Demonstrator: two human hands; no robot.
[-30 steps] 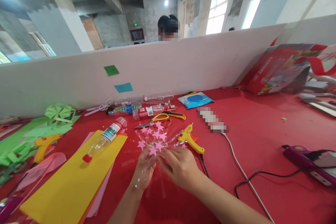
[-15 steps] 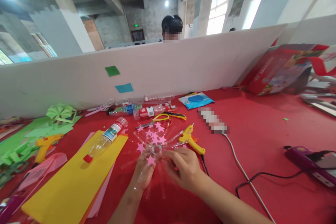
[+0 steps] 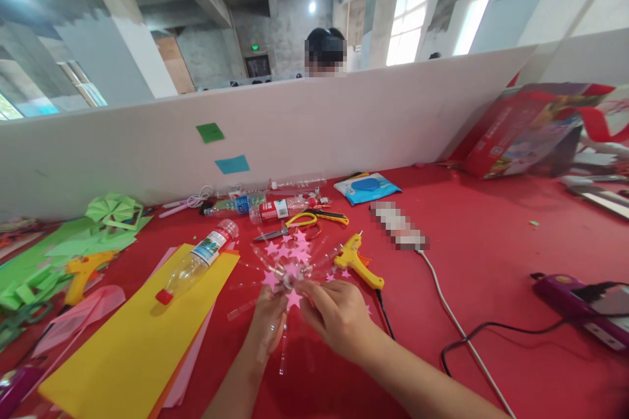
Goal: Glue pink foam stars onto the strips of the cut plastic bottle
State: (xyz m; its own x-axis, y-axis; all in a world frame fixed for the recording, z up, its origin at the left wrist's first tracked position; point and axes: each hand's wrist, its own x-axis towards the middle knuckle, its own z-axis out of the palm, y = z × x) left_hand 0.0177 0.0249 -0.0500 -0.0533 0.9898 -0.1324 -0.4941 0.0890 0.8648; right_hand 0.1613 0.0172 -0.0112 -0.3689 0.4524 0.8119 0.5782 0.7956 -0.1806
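Note:
A clear plastic bottle piece cut into splayed strips [image 3: 289, 262], with several pink paper stars stuck on the strips, sits low over the red table in front of me. My left hand [image 3: 268, 324] is closed around its lower part from underneath. My right hand [image 3: 337, 314] pinches one strip with a pink star [image 3: 293, 299] at the near side. A yellow hot glue gun [image 3: 356, 262] lies just right of the piece, its black cord running under my right wrist.
A clear bottle with a red cap [image 3: 196, 262] lies on a yellow sheet [image 3: 132, 334]. Scissors [image 3: 287, 228], more bottles [image 3: 275, 208], a power strip [image 3: 398, 226] with a white cable, green paper cuttings [image 3: 73, 242], a purple device [image 3: 580, 301], a white partition [image 3: 314, 124] with a person behind it.
The star-covered piece has been turned and tilted between my hands. My right fingers shifted from its right side to a star on the near strip.

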